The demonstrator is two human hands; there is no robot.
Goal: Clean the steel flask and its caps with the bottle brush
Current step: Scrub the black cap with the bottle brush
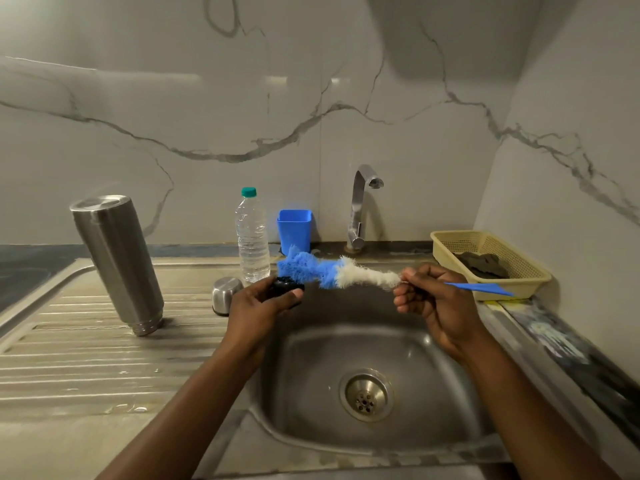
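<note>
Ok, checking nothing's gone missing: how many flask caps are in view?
2. A steel cap stands on the drainboard by the water bottle; a black cap sits in the left hand, partly hidden by it.

Flask (117, 261) inverted; steel cap (225, 294) nr; brush (332, 273) tip on blk cap (285, 288).

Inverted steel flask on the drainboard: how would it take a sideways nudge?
Probably tippy: the steel flask stands on its narrow threaded mouth, wider end up, on the ribbed drainboard. Its smooth polished wall may slide in a grip. If it topples, the round body would likely roll.
</note>
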